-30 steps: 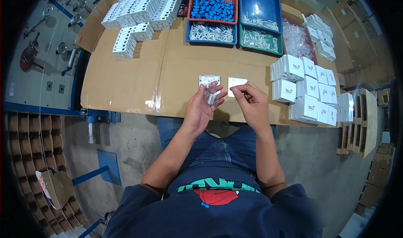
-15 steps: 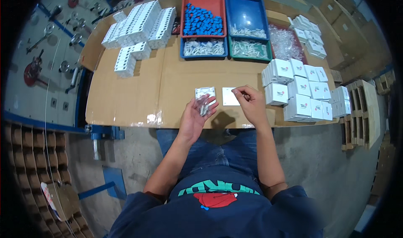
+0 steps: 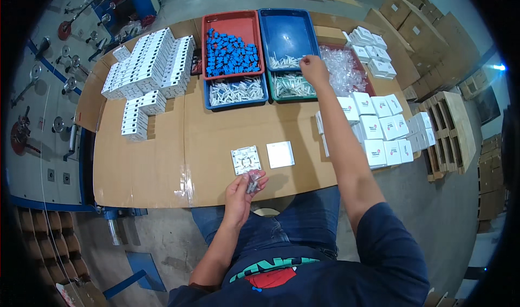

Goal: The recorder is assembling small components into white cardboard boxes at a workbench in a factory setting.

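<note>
Near the table's front edge, my left hand (image 3: 237, 201) is closed around a small clear plastic bag (image 3: 253, 184) with little pale parts inside. Just beyond it lies a white square frame with cut-outs (image 3: 245, 159), and beside that a plain white square plate (image 3: 280, 154). My right hand (image 3: 315, 71) reaches far forward, at the near right corner of the large blue tray (image 3: 287, 30), above the green tray (image 3: 297, 99). Its fingers are curled together; whatever they hold is hidden. White plugs (image 3: 284, 62) lie in the blue tray, and more fill the green one.
A red tray (image 3: 230, 21) of blue plastic pieces (image 3: 232, 55) stands left of the blue tray, with a smaller blue tray (image 3: 237, 106) before it. Clear plastic bags (image 3: 342, 68) pile up at right. White boxes (image 3: 374, 127) stand right; stacked white units (image 3: 142, 68) occupy the left.
My right hand has gone from beside the white plate forward to the trays. My left hand still holds the bag, its fingers now closer around it. The view has shifted.
</note>
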### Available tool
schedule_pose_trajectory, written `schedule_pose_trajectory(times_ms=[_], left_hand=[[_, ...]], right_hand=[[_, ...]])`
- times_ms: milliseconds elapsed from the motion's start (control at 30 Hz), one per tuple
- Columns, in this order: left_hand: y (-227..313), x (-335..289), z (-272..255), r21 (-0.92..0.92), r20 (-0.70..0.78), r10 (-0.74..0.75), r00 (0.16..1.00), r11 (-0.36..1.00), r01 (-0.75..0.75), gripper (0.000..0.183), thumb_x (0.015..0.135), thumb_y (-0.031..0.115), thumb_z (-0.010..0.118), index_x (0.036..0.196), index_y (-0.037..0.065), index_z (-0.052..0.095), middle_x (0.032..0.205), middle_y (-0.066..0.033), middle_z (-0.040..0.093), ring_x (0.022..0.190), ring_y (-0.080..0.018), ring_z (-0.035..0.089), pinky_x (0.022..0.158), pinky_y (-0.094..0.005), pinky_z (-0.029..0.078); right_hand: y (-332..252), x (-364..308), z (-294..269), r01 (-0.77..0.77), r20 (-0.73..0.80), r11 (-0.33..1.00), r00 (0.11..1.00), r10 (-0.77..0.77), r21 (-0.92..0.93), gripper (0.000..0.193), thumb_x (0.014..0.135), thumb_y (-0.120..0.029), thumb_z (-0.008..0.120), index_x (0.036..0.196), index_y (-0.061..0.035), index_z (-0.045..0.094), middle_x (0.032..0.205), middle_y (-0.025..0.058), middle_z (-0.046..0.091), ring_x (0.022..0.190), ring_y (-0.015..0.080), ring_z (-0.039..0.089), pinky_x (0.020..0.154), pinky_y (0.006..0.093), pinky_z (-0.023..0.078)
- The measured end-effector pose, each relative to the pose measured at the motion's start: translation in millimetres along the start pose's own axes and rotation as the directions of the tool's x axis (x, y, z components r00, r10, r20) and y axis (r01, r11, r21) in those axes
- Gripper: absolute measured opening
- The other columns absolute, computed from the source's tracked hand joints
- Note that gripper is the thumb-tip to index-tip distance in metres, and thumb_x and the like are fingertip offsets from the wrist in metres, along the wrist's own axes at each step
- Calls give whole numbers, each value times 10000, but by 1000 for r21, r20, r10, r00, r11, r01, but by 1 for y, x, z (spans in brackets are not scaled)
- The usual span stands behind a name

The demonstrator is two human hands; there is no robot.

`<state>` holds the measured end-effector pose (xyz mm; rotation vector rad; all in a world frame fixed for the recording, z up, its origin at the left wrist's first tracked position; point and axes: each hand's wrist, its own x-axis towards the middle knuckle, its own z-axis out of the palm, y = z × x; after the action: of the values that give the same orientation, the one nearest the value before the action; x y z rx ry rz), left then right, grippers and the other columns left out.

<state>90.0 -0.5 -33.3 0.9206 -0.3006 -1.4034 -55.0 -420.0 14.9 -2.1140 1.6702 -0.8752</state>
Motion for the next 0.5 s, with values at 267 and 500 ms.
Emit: schedule_pose_trajectory(times_ms=[267, 500], left_hand=[[-1, -4, -14, 18, -68, -21, 997, 1000, 23, 292, 1071, 217, 577, 1240, -14, 635, 1229, -158, 687, 1105, -270, 688, 949, -375, 558], [3, 5, -20, -40, -105, -143, 984, 989, 140, 413, 1099, 293, 509, 1360, -19, 586, 1280, -158, 669, 1099, -257, 688, 963, -358, 548]], right_hand=[[36, 72, 45, 120, 102, 935, 991, -91, -334, 154, 878, -219, 676, 970, -145, 775, 997, 134, 758, 971, 351, 721, 827, 465, 573], [42, 80, 61, 263, 196, 894, 959, -203, -363, 186, 872, -148, 626, 978, -168, 777, 1033, 147, 751, 1006, 357, 714, 841, 477, 569]])
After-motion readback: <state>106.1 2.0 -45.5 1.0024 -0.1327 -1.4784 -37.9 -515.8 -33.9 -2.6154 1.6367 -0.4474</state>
